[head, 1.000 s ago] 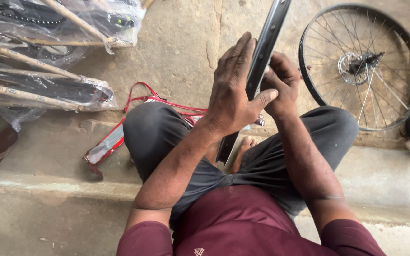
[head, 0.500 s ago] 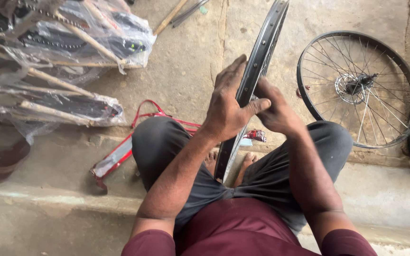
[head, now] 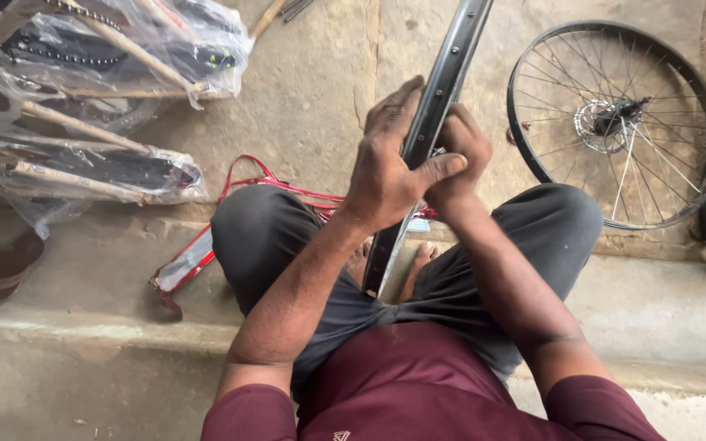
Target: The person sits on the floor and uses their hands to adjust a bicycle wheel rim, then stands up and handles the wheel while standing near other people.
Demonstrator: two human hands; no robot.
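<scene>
Grip: left hand [head: 390, 163] and right hand [head: 459, 151] both clasp the bare rim [head: 431, 135], thumbs meeting across it.
Change: hands sit higher on the rim than a second ago.
Axis: rim stands between the knees, long axis running from 6 toward 1 o'clock.
Material: dark metal channel, narrow, curved.
Nearby: spoked wheel [head: 614, 122] at 3 o'clock; plastic-wrapped parts [head: 108, 57] at 10 o'clock.

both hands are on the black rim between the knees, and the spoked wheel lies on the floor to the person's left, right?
Not quite: the head view shows the spoked wheel on the person's right. Both the left hand and right hand do grip the black rim between the knees.
</scene>
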